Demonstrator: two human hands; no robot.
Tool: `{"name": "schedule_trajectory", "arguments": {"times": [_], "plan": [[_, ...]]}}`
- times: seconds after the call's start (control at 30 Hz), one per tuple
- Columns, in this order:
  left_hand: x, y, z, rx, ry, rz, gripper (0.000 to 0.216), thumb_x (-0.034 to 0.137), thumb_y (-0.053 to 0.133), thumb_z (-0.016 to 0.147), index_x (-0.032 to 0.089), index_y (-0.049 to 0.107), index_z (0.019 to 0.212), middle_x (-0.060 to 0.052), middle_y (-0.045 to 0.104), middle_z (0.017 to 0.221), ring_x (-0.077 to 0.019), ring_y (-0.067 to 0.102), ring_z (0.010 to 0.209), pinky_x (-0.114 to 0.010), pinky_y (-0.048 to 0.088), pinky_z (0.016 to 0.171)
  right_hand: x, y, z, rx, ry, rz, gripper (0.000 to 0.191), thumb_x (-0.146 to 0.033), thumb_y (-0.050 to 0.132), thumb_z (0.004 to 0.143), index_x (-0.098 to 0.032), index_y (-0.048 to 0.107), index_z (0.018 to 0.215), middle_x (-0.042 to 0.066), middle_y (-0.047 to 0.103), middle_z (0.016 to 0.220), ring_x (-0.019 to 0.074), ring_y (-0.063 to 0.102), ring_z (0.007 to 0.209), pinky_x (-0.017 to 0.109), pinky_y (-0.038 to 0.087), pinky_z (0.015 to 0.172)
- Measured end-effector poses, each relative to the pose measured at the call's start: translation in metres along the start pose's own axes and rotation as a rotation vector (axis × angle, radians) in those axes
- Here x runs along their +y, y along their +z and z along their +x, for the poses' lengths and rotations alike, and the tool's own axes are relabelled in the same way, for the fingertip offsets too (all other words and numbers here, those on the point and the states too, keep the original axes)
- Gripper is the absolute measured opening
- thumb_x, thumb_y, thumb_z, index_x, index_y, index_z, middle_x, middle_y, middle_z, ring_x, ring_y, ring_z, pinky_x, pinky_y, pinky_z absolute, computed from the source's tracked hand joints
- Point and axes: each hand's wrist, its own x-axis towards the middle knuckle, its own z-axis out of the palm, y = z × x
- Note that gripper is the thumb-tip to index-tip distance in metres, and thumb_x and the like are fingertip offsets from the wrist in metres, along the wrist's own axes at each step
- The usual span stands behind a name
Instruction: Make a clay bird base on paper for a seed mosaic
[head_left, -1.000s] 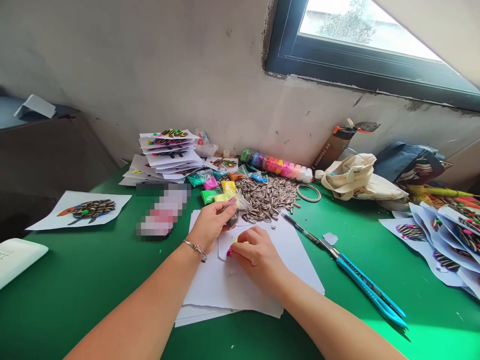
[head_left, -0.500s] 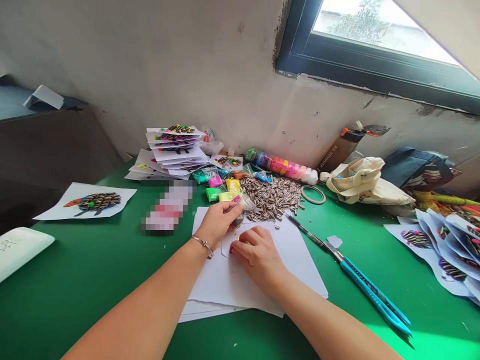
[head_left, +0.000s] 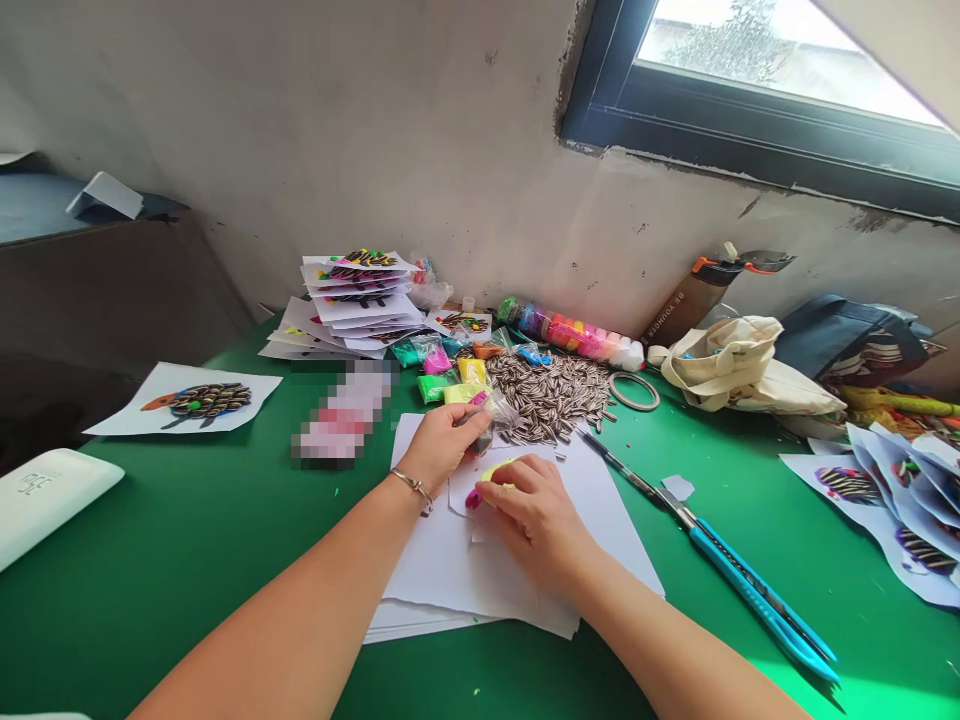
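Observation:
My left hand (head_left: 441, 445) is closed around a small clear plastic bag (head_left: 482, 432) with a dark lump inside; a bit of magenta shows at its top. My right hand (head_left: 536, 510) rests low over the white paper (head_left: 427, 570), fingers curled together. At its fingertips is a piece of magenta clay (head_left: 472, 498), beside a flat yellow patch (head_left: 495, 470) partly covered by the fingers. Under both lies a stack of white sheets. Just beyond the hands spreads a pile of striped sunflower seeds (head_left: 551, 395).
Bags of coloured clay (head_left: 435, 387) sit left of the seeds. A blue-handled tool (head_left: 757, 590) and a pen (head_left: 619, 462) lie at right, near a tape ring (head_left: 634, 391). Finished seed pictures (head_left: 360, 310) are stacked behind; another picture (head_left: 202, 400) lies left, beyond a white device (head_left: 56, 500).
The whole view has shifted slightly. My right fingers have moved a little, so more of the yellow patch and the magenta clay shows. My left hand still holds the bag.

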Motion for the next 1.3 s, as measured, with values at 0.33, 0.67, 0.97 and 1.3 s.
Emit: {"name": "schedule_trajectory", "arguments": {"times": [0.33,0.67,0.97,1.3], "plan": [[0.001,0.001,-0.001,0.0,0.0,0.0,0.039,0.044,0.079,0.063,0.013,0.069,0.086,-0.001,0.057,0.069,-0.0114,0.049,0.061,-0.027,0.046,0.059,0.003,0.005,-0.001,-0.05,-0.005,-0.029,0.021,-0.013,0.056,0.087,-0.025,0.071,0.096,0.005,0.066,0.092,0.0202,0.049,0.088,0.038,0.038,0.08],[0.002,0.001,-0.001,-0.005,-0.009,0.007,0.035,0.046,0.079,0.063,0.014,0.067,0.074,-0.001,0.058,0.07,-0.0107,0.048,0.06,-0.027,0.046,0.059,0.004,-0.002,0.001,-0.018,-0.012,0.0,0.027,-0.009,0.05,0.087,-0.023,0.071,0.097,0.007,0.066,0.09,0.0195,0.05,0.083,0.039,0.04,0.078],[0.003,0.002,-0.001,-0.008,-0.022,0.01,0.037,0.046,0.079,0.063,0.014,0.067,0.077,-0.001,0.058,0.073,-0.0112,0.049,0.064,-0.026,0.045,0.06,0.007,-0.001,0.0,0.017,-0.025,0.013,0.033,-0.006,0.05,0.083,-0.024,0.071,0.101,0.006,0.066,0.093,0.0198,0.053,0.084,0.039,0.042,0.078],[0.011,0.002,-0.006,-0.05,-0.076,0.062,0.04,0.048,0.078,0.064,0.014,0.069,0.085,-0.005,0.062,0.082,-0.0147,0.055,0.071,-0.026,0.045,0.06,0.038,-0.038,0.006,0.331,0.476,0.35,0.023,-0.033,0.056,0.088,-0.021,0.072,0.1,0.007,0.067,0.098,0.0205,0.06,0.09,0.035,0.047,0.08]]}}
